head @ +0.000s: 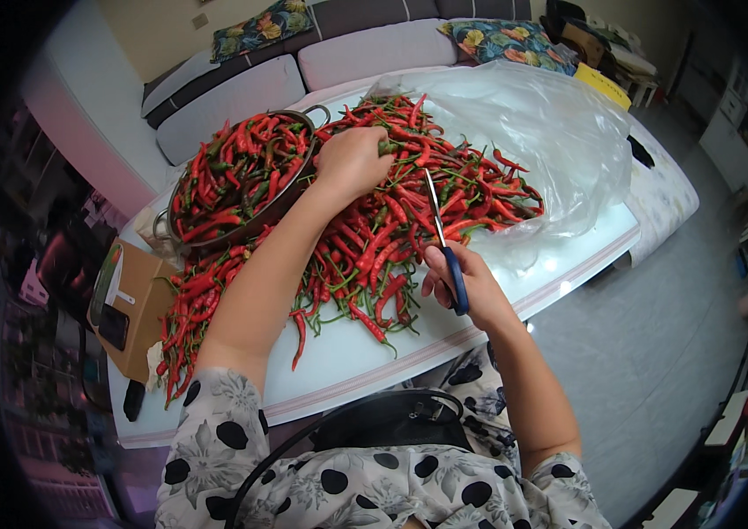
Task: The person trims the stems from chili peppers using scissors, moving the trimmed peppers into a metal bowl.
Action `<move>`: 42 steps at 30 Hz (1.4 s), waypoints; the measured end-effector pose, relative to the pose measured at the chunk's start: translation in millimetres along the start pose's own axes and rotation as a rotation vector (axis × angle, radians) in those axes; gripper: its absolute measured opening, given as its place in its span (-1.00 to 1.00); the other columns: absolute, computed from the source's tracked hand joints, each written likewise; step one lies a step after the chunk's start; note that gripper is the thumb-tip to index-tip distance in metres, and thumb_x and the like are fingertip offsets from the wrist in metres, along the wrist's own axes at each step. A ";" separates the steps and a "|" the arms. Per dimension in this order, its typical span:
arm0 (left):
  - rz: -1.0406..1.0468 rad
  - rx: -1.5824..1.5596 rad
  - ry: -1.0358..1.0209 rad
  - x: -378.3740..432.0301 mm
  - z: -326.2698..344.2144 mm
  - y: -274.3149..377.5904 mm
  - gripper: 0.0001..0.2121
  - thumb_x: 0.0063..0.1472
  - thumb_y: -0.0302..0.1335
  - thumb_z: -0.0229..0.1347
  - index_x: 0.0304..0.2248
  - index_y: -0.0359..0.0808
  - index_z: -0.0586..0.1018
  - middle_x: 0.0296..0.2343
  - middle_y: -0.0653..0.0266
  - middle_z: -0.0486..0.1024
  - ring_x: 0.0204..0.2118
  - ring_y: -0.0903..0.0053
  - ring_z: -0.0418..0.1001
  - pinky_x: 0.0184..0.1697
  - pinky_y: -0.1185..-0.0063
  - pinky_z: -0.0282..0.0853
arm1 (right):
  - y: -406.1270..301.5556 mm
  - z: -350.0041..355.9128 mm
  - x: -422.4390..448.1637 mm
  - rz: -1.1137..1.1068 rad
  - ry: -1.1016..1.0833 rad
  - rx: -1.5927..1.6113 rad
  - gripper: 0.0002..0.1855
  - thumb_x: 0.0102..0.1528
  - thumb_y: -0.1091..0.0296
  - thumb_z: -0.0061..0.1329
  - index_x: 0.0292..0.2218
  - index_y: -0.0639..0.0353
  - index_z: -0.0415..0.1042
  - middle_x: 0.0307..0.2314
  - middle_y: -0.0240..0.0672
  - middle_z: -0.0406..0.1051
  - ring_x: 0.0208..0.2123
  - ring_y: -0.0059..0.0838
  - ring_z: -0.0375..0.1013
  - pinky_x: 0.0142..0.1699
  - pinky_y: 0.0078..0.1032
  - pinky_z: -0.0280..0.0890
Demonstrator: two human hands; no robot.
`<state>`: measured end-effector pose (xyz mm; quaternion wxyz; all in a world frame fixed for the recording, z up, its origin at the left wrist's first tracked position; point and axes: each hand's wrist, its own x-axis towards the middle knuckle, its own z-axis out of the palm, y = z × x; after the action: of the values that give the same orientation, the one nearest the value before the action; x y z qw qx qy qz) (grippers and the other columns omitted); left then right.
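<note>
My right hand (473, 284) holds scissors (438, 218) by their dark blue handles. The blades look nearly closed and point away from me over the peppers. Over the heap of red chili peppers (374, 244), my left hand (355, 162) is curled, with a greenish chili pepper (384, 147) at its fingertips. Many peppers in the heap have long green stems. Left of that hand is a two-handled metal pot (281, 206), piled high with red and dark green chilies (241, 168). My left forearm hides part of the heap.
A clear plastic bag (546, 145) spreads across the right side of the white table (347, 377). At the left stand a cardboard box (149, 284), a phone (113, 326) and a small black object (134, 399). A sofa (374, 56) lies beyond the table.
</note>
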<state>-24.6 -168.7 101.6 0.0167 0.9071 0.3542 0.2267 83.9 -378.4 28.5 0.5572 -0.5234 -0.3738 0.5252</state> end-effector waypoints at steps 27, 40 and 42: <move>-0.235 -1.256 -0.248 -89.0 -26.9 14.3 -0.69 0.17 -0.43 0.13 -0.12 -0.38 0.51 -0.59 0.54 0.36 -0.61 0.85 0.16 -0.57 0.77 0.03 | -21.5 12.2 -16.5 -0.248 0.058 -0.542 -0.24 0.07 -0.08 0.03 0.13 0.23 0.16 -0.59 -0.25 0.33 -0.49 -0.43 0.34 -0.27 -0.52 0.27; -0.007 -0.838 -0.123 -108.1 -26.0 19.0 -0.74 0.10 -0.48 0.18 -0.23 -0.46 0.55 -0.37 0.25 0.56 -0.30 0.65 0.46 -0.19 0.62 0.36 | -25.4 18.5 -18.6 -0.126 0.036 -0.697 -0.21 0.06 -0.17 -0.02 0.08 0.33 0.20 -0.53 -0.06 0.42 -0.44 -0.21 0.45 -0.27 -0.40 0.29; -0.004 -0.767 -0.092 -108.0 -19.2 15.2 -0.74 0.09 -0.49 0.18 -0.23 -0.47 0.55 -0.37 0.23 0.57 -0.30 0.65 0.47 -0.19 0.62 0.36 | -18.5 19.7 -17.1 -0.113 0.045 -0.632 -0.27 0.08 -0.15 -0.04 0.03 0.35 0.26 -0.56 -0.04 0.42 -0.46 -0.18 0.47 -0.30 -0.38 0.30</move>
<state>-92.9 -252.8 78.6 0.3713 0.8435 0.2442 0.3018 65.6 -389.5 52.3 0.4033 -0.6606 -0.5344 0.3397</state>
